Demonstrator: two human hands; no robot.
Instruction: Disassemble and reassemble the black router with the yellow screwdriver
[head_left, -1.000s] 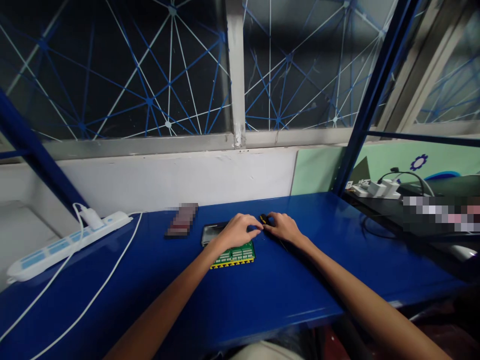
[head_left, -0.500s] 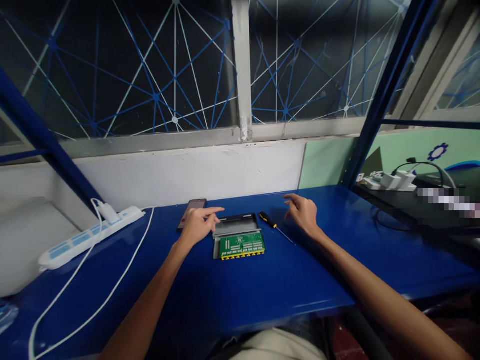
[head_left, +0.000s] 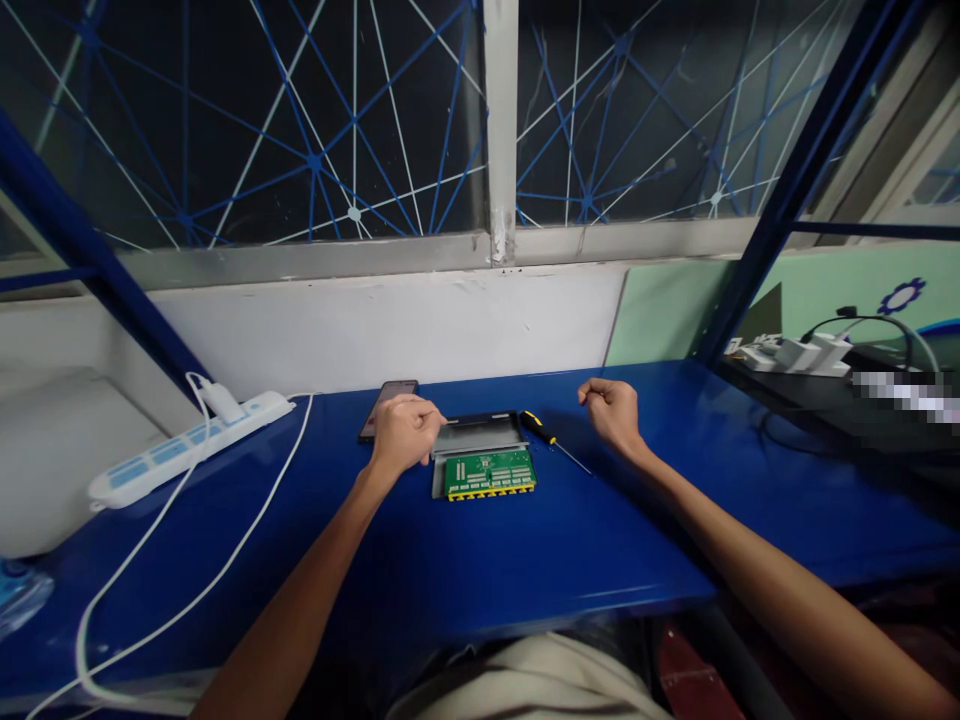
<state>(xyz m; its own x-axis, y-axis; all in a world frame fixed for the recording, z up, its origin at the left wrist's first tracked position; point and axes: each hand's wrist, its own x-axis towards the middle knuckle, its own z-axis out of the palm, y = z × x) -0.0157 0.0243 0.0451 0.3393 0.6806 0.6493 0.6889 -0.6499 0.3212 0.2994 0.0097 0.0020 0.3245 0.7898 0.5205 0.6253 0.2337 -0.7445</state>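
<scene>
My left hand (head_left: 407,430) is curled with its fingers closed, beside the left end of a shallow dark metal casing (head_left: 480,434); I see nothing in it. In front of that casing lies a green circuit board (head_left: 489,470) with a row of yellow ports along its near edge, a strip of grey metal showing at its left. To the right, my right hand (head_left: 611,412) is closed in a loose fist above the table, apart from everything. Between this hand and the casing, a black and yellow screwdriver (head_left: 538,427) rests with its shaft pointing toward the near right.
Behind my left hand lies a phone (head_left: 385,398) on the blue table (head_left: 555,560). A white power strip (head_left: 191,450) and its looping white cable (head_left: 259,505) occupy the left side. Blue frame posts rise at both sides, and plugs (head_left: 799,354) and cables sit at the far right.
The fingers of both hands, stretched out and apart before, have curled closed. The camera view has shifted slightly; the board, casing and screwdriver lie as before.
</scene>
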